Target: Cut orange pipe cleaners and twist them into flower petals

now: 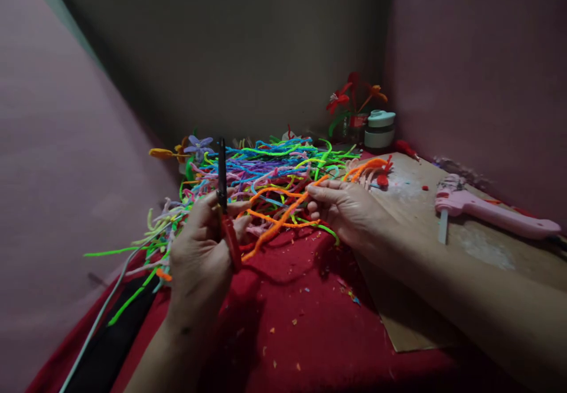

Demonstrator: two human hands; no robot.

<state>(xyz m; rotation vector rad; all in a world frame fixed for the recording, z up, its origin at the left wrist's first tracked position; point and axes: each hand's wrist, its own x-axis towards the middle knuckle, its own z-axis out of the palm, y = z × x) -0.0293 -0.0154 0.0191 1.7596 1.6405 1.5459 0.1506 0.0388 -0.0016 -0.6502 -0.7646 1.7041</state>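
"While I look on from afar, what lies nearest?"
"Small scraps [294,322] on the red cloth [305,289], then my left hand [199,254], curled around red-handled scissors [222,183], blades upright."
"And the right hand [354,207]?"
"It pinches an orange fuzzy stem [283,220] that slants down toward the scissors' handles; I can't tell whether my left touches it."
"Farther off?"
"I see heaped coloured stems [266,165], then red flowers [339,98] beside a lidded container [380,129]."
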